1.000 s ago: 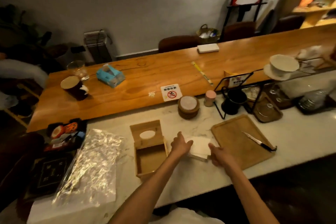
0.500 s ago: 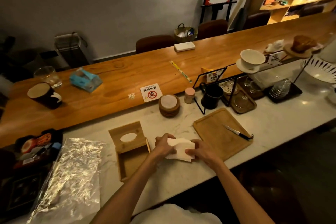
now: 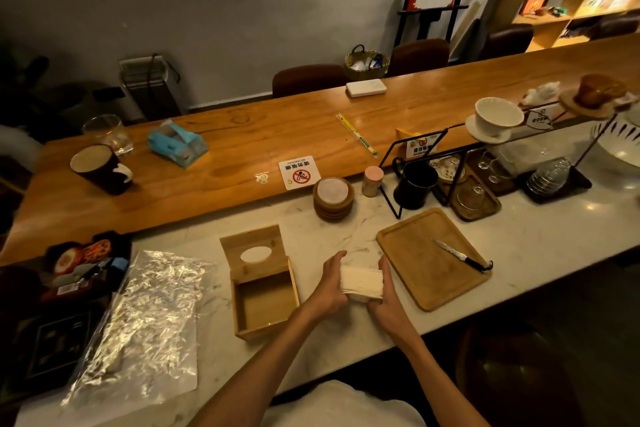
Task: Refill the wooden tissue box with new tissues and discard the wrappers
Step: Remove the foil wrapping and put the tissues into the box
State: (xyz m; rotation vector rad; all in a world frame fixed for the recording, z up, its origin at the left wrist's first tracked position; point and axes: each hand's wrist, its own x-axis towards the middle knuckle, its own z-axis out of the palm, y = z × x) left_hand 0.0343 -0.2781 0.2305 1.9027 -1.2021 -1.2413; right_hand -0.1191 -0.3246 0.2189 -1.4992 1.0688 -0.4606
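Note:
The wooden tissue box (image 3: pixel 265 310) lies open and empty on the marble counter, its lid (image 3: pixel 255 253) with an oval slot hinged back. Just right of the box, a white stack of tissues (image 3: pixel 362 281) stands on edge, pressed between both palms. My left hand (image 3: pixel 330 282) grips its left side and my right hand (image 3: pixel 384 293) grips its right side. A crinkled clear plastic wrapper (image 3: pixel 145 322) lies flat at the left of the counter.
A wooden tray (image 3: pixel 420 270) with a knife (image 3: pixel 462 256) lies right of my hands. Stacked coasters (image 3: pixel 333 199), a black mug (image 3: pixel 414 185) and a wire rack with cups stand behind. A blue tissue pack (image 3: pixel 176 144) and a dark cup (image 3: pixel 102 168) sit on the wooden bar.
My hands closed on the tissue stack, lifted it off the counter and turned it up on edge between my palms. The view shifted right.

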